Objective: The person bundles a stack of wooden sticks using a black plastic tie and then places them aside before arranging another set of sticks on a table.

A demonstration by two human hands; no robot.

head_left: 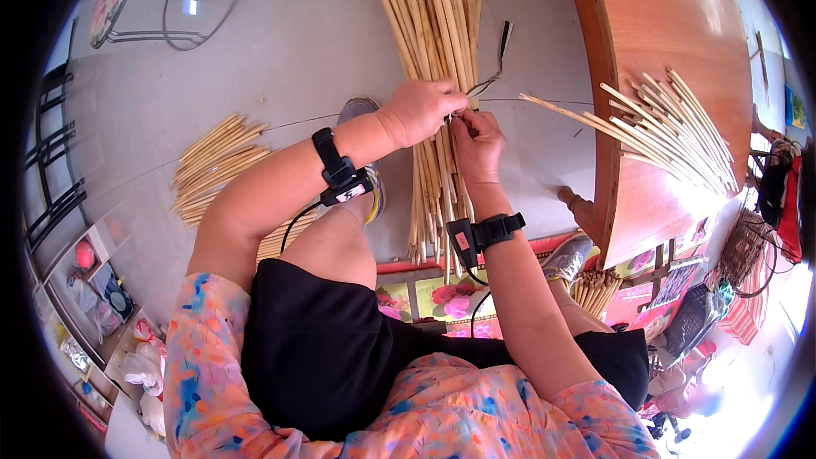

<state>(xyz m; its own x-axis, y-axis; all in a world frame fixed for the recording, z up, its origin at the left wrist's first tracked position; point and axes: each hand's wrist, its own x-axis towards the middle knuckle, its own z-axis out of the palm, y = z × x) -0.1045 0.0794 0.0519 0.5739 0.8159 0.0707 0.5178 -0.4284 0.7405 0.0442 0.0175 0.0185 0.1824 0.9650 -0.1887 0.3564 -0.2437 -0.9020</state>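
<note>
Pale canes [433, 51] stood bundled on the floor [280, 59]; the left hand [421, 110] clenched them, the right hand [478, 144] pinching a wire [486, 81] there.

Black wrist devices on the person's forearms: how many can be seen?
2. One black strap-on wrist device sits on the left forearm, above the knee; the other black wrist device sits on the right forearm, beside the pale bamboo stick bundle. None seems hidden.

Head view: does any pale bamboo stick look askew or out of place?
Yes. On the round wooden table, the fan of pale sticks has one long stick jutting past the edge. The upright bundle held by the left hand and right hand looks orderly.
</note>
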